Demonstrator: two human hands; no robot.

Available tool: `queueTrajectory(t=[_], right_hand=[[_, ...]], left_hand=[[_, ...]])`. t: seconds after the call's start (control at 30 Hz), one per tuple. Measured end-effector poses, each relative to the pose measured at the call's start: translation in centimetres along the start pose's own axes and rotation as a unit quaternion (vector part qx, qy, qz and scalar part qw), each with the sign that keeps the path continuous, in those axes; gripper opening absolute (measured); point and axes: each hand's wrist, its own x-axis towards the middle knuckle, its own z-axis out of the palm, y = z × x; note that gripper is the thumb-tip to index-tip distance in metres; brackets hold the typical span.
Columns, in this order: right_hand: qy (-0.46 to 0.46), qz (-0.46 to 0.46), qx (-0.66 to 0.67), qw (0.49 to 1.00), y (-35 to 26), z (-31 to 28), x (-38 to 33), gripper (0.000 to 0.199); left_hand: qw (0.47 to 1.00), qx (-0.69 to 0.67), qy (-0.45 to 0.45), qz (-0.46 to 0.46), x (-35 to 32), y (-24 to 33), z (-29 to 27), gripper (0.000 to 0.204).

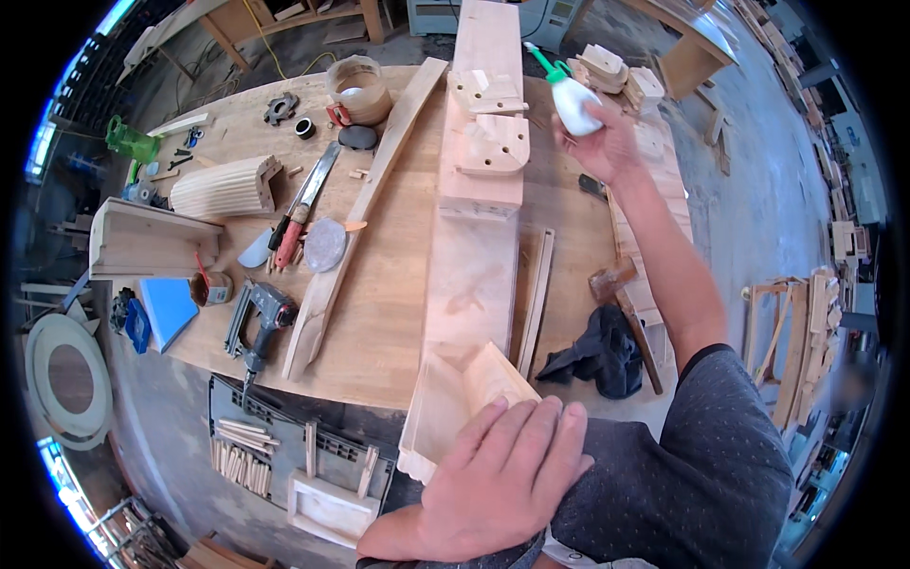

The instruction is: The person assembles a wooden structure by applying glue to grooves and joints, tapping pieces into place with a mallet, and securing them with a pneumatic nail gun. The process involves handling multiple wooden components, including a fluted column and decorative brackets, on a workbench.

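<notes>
My right hand (pixel 607 147) reaches far across the workbench and grips a white glue bottle (pixel 572 100) with a green nozzle, held over the right side of a long pale wooden moulding (pixel 474 256). Two small notched wooden blocks (pixel 491 142) sit on the moulding's far part, just left of the bottle. My left hand (pixel 502 474) lies flat, fingers spread, on the near end of the moulding, beside a triangular corner piece (pixel 474 375).
On the wooden workbench (pixel 389 284) lie a nail gun (pixel 258 318), a long curved wood strip (pixel 365 204), a hand saw (pixel 308 190), a fluted wood piece (pixel 226 187), a tape roll (pixel 358 90) and a black cloth (pixel 602 353). A dark crate (pixel 332 455) of wood bits stands below.
</notes>
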Motion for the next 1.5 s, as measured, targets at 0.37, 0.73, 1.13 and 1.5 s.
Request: queueTrajectory(t=[0.37,0.73,1.13,1.5], right_hand=[[0.061,-0.007,-0.091,0.994,5.2,-10.6,-12.5,0.050],[-0.174,-0.141,-0.377,0.899,-2.8,2.8,-25.2,0.066],[-0.263,-0.195,-0.557,0.763,-7.5,14.7,-33.1,0.049],[-0.252,-0.133,-0.693,0.662,-7.9,17.7,-34.1,0.046]], left_hand=[[0.960,0.170,0.213,0.059,-2.6,1.2,0.4,0.064],[0.938,-0.026,0.336,-0.081,-7.4,-4.6,6.9,0.150],[0.922,-0.133,0.343,-0.120,-7.0,-5.3,8.7,0.134],[0.922,-0.141,0.341,-0.119,-7.1,-5.2,8.7,0.130]])
